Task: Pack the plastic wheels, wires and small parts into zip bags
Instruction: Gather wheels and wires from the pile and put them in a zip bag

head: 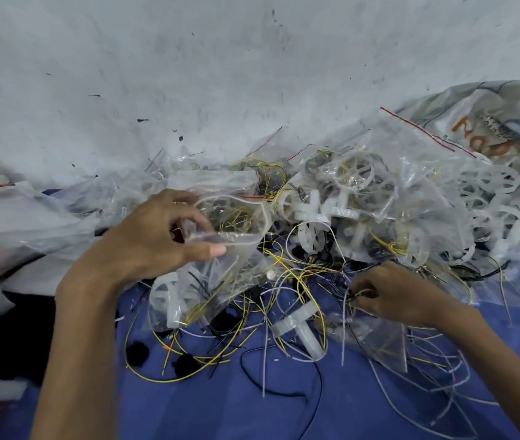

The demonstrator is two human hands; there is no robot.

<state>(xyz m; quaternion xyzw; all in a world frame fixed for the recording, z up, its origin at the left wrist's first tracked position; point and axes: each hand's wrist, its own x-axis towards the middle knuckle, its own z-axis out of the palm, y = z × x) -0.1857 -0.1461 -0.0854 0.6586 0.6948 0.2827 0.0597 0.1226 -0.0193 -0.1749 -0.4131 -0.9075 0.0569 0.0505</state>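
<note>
My left hand [154,239] holds a clear zip bag [220,258] by its open mouth, thumb and fingers pinching the rim. The bag hangs down and holds a white plastic wheel plus yellow and black wires. My right hand [388,293] is lower right, its fingers curled round a small bundle of white and black wires [358,295] picked from the tangle. Loose yellow, white and black wires [252,338] lie across the blue cloth [347,408]. A white plastic wheel [299,328] lies among them.
A heap of filled zip bags [379,192] with wheels and wires rises behind the hands. Loose white wheels [499,198] lie at the right beside a printed plastic sack [490,122]. A scuffed white wall [188,74] stands behind. White plastic sheeting [14,223] lies at the left.
</note>
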